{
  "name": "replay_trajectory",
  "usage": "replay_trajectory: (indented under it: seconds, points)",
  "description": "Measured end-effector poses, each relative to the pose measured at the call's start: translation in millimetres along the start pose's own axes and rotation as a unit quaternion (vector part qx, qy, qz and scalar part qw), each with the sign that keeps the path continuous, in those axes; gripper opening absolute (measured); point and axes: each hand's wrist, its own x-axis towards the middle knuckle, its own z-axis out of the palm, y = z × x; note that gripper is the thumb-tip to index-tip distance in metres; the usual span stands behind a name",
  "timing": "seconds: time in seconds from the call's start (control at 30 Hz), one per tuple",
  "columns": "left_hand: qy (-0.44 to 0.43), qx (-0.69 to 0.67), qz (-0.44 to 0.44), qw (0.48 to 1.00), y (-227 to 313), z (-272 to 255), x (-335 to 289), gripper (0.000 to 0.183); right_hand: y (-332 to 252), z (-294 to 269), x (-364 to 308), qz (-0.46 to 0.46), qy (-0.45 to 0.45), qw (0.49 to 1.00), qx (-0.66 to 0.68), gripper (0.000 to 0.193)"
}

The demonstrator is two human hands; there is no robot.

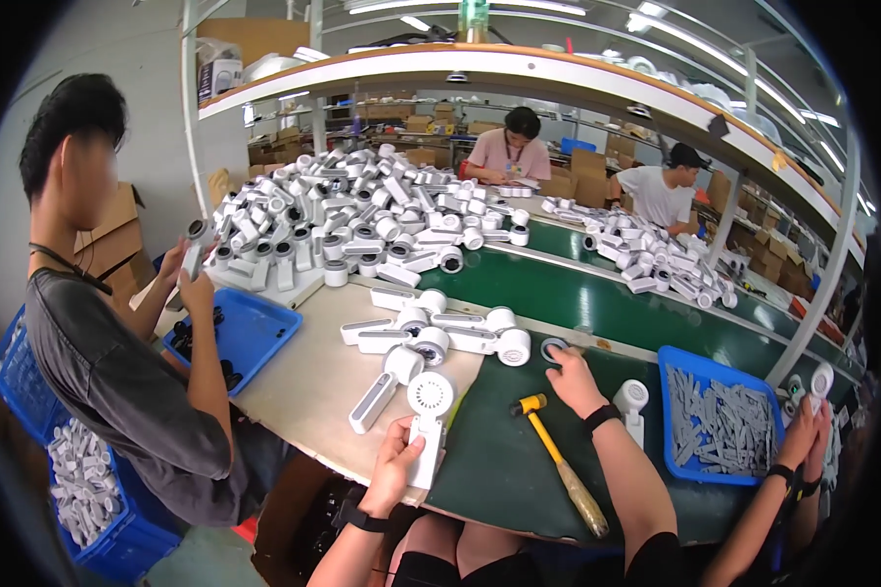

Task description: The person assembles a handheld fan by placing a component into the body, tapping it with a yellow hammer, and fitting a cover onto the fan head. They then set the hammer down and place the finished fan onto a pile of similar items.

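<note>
My left hand (395,460) grips the handle of a white handheld fan (431,394) at the near table edge, its round slotted head pointing away from me. My right hand (575,380) is stretched forward over the green mat, its fingertips on a small round ring-shaped part (553,349) with a grey rim. Between my arms a hammer (558,462) with a yellow head and handle lies on the mat. Several white fans (371,403) lie in a loose group beyond my left hand. Another white fan (632,403) rests to the right of my right wrist.
A large heap of white fans (362,210) covers the far left. A blue tray (668,411) of grey strips stands at right, beside a co-worker's hands (803,435) holding a fan. A person at left works over another blue tray (264,342). A shelf (519,64) crosses overhead.
</note>
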Motion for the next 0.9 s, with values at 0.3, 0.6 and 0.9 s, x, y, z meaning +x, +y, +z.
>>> replay_trajectory:
  seconds: [0.3, 0.6, 0.9]
  points:
    - [-0.023, 0.007, -0.030, 0.999, 9.3, -0.5, -3.2, 0.037, -5.5, 27.0, 5.8, 0.022, -0.026, 0.992, -0.120, 0.032]
    - [-0.030, -0.094, -0.052, 0.994, 18.5, -10.2, -3.6, 0.069, -66.7, -14.3, 9.1, -0.005, -0.016, 0.983, 0.184, 0.039]
    - [0.000, -0.239, -0.123, 0.963, 19.7, 7.0, -9.9, 0.038, -173.2, -4.4, -12.4, 0.090, -0.295, 0.863, 0.399, 0.040]
